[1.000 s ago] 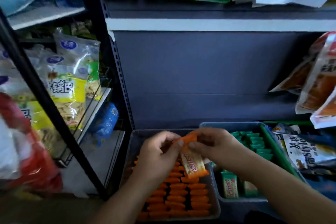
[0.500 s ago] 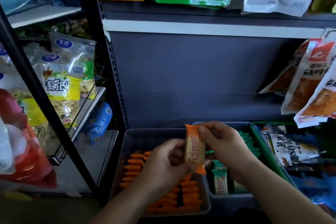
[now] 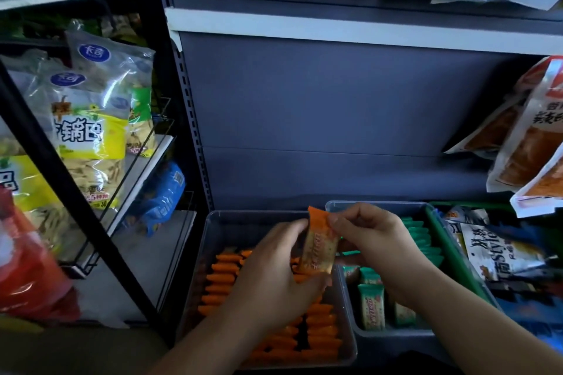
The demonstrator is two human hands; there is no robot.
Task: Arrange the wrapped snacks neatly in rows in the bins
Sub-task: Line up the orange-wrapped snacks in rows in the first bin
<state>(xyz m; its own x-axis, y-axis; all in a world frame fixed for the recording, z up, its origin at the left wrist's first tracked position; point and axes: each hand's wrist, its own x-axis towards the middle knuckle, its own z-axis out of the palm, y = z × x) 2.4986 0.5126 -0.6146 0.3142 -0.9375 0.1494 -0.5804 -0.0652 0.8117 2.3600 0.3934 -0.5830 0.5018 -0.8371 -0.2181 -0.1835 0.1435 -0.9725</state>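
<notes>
Orange-wrapped snack (image 3: 318,245) held upright in both hands, in the air over the place where the two bins meet.

The left hand (image 3: 274,271) curls round the packet's lower end and the right hand (image 3: 374,240) pinches its upper edge between thumb and fingertips. Below, the clear bin (image 3: 210,222) holds rows of orange packets (image 3: 222,274) lying crosswise, and its far end looks unfilled. The grey bin (image 3: 380,205) just beside it holds green packets (image 3: 420,237), some in a row and a few loose at the near end. This looks like the step of turning one packet to the right way round before placing it. The next move would probably call for laying it flat and crosswise, then setting it against the last orange row so the edges line up.
</notes>
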